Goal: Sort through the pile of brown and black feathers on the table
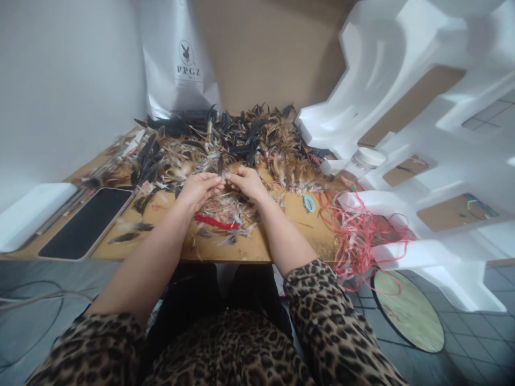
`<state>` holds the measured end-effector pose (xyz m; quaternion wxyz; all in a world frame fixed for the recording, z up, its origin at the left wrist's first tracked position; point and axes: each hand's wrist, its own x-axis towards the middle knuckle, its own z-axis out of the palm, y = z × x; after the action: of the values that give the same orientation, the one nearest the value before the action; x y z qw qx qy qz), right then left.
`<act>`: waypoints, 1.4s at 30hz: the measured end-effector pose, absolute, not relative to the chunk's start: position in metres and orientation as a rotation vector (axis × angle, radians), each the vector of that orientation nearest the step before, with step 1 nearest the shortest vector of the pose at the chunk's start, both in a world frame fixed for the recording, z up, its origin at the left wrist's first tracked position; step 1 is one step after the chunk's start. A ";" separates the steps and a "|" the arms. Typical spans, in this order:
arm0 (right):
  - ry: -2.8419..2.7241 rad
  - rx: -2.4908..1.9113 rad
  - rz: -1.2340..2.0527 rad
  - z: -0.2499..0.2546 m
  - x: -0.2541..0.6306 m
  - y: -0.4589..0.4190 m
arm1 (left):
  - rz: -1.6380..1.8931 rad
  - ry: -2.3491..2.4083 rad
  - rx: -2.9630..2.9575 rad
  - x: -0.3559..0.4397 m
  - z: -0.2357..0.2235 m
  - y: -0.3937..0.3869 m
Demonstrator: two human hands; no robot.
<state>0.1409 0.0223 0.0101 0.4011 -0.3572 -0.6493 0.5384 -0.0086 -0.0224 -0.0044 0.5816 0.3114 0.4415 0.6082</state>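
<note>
My left hand (200,188) and my right hand (248,182) meet over the near side of a heap of feathers, the fingertips of each pinched together. A small dark feather (220,164) stands up between the fingertips, and its lower end is hidden by them. Brown and black feathers (241,134) spread behind both hands. Just below the hands lies a bundle of red thread (217,222) among pale feather scraps.
A phone (86,224) and a white box (38,214) lie at left. On the right are a light-blue ring (309,203), tangled pink string (354,236), a lidded jar (364,161) and white foam packing (374,75). A white bag (181,80) stands behind.
</note>
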 end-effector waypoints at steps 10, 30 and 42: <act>-1.704 -0.887 1.297 0.009 0.145 0.028 | 1.361 1.034 0.726 -0.011 -0.007 -0.022; -1.570 -0.845 1.376 0.016 0.147 0.025 | 1.501 1.138 0.699 -0.009 -0.002 -0.022; -1.701 -0.741 1.327 0.017 0.144 0.020 | 1.281 1.075 0.902 -0.009 -0.006 -0.025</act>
<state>0.1438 0.0200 0.0165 0.4170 -0.2952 -0.6779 0.5286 -0.0095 -0.0247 -0.0055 0.5816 0.3863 0.4601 0.5485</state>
